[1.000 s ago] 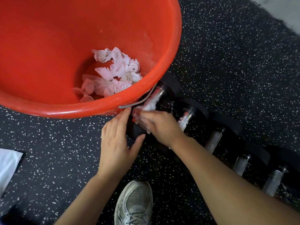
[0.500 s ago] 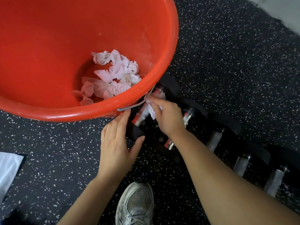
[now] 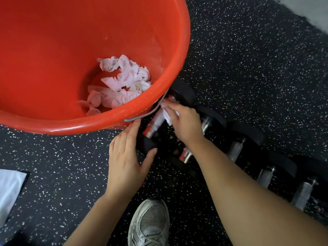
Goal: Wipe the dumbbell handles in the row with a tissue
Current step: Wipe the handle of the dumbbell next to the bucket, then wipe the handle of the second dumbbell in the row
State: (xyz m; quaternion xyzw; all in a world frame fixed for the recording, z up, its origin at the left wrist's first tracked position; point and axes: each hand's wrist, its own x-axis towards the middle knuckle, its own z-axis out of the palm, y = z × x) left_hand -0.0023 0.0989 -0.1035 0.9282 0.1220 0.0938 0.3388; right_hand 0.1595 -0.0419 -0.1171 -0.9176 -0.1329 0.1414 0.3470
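Observation:
A row of black dumbbells with metal handles runs from the centre to the lower right on the speckled floor. The leftmost dumbbell's handle lies just under the bucket's rim. My right hand presses a white tissue against the far part of that handle, near its far weight. My left hand cups the near black weight of the same dumbbell, fingers and thumb around it. The other handles to the right stand untouched.
A large red bucket fills the upper left, with several crumpled used tissues inside and its wire handle hanging over the dumbbell. A grey sneaker is at bottom centre. A white sheet lies at the left edge.
My right hand has slid the tissue up the handle from its near end to its far end. My left hand has stayed on the near weight.

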